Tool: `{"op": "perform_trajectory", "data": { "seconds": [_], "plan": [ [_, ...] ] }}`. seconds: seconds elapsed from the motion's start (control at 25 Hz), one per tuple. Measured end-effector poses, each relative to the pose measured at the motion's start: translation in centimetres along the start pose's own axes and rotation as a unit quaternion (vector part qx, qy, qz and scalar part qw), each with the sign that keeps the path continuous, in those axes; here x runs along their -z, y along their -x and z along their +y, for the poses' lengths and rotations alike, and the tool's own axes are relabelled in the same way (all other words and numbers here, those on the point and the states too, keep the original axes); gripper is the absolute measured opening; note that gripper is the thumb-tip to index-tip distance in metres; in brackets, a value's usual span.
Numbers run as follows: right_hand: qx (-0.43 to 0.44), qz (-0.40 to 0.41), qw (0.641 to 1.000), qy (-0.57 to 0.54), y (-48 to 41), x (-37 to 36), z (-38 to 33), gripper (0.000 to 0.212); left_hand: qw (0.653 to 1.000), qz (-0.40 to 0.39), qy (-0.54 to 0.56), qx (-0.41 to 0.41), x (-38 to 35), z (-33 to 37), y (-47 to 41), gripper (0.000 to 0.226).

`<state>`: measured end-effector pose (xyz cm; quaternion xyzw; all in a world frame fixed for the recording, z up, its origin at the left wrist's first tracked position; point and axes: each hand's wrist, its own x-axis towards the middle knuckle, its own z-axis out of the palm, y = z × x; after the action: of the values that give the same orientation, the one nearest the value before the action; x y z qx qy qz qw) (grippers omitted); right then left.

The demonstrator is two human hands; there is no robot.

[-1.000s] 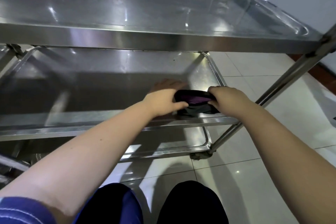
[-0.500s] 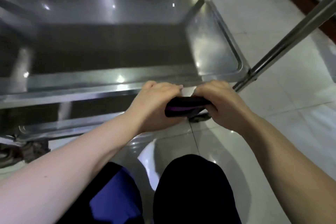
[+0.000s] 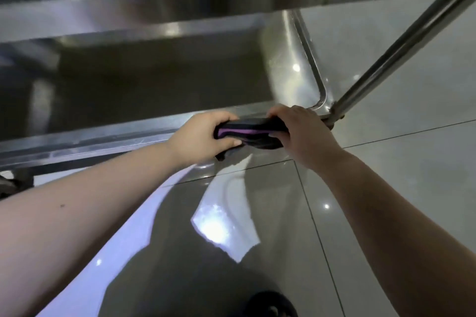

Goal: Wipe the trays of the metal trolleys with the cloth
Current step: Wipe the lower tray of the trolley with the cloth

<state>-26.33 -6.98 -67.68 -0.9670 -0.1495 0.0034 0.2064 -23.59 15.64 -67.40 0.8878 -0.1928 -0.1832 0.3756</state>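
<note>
Left grip [image 3: 203, 134] and right grip [image 3: 301, 131] have dropped with the cloth [image 3: 253, 134] to the front rim of the bottom tray [image 3: 103, 136], near its right corner by the leg [image 3: 386, 64]. Each curls round one end of the folded bundle; whether it touches the rim I cannot tell. Soft, light and limp, it should bunch easily, so flattening it under one palm would likely wipe best.

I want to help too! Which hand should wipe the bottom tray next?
Probably the right hand: the left hand also holds the cloth, but the right is nearest the bottom tray's corner.
</note>
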Motion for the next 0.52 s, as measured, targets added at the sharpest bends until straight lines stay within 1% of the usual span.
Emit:
{"op": "perform_trajectory", "data": {
  "seconds": [0.04, 0.12, 0.16, 0.24, 0.32, 0.36, 0.4, 0.44, 0.52],
  "plan": [
    [-0.003, 0.007, 1.0, -0.008, -0.2, -0.4, 0.6, 0.026, 1.0, 0.0, 0.025, 0.005, -0.3, -0.6, -0.6, 0.018],
    [0.005, 0.021, 1.0, 0.003, -1.5, -0.5, 2.1, 0.022, 0.999, 0.036, 0.031, 0.013, -0.8, -1.1, -2.5, 0.023],
    [-0.01, 0.025, 0.999, 0.016, -2.8, -0.3, 2.9, 0.022, 0.997, 0.058, 0.039, 0.021, -0.8, -1.2, -3.9, 0.026],
    [-0.093, -0.014, 0.992, 0.087, -6.3, 0.0, 4.8, 0.026, 0.992, 0.097, 0.065, 0.05, -0.8, -1.4, -7.2, 0.028],
    [-0.141, -0.064, 0.975, 0.161, -8.8, -0.6, 5.7, 0.041, 0.989, 0.127, 0.011, 0.076, -0.7, -2.0, -10.2, 0.036],
    [-0.142, -0.081, 0.972, 0.167, -9.3, -1.4, 5.4, 0.051, 0.985, 0.145, -0.02, 0.087, -0.7, -2.8, -11.0, 0.04],
    [-0.131, -0.085, 0.974, 0.161, -9.5, -2.5, 5.0, 0.057, 0.98, 0.165, -0.052, 0.095, -0.8, -3.8, -11.5, 0.043],
    [-0.113, -0.085, 0.979, 0.149, -9.3, -3.7, 4.6, 0.058, 0.974, 0.18, -0.091, 0.107, -0.7, -5.2, -11.7, 0.046],
    [-0.078, -0.092, 0.981, 0.15, -8.3, -6.2, 4.1, 0.058, 0.951, 0.173, -0.199, 0.163, -0.8, -8.1, -11.3, 0.049]
  ]
}}
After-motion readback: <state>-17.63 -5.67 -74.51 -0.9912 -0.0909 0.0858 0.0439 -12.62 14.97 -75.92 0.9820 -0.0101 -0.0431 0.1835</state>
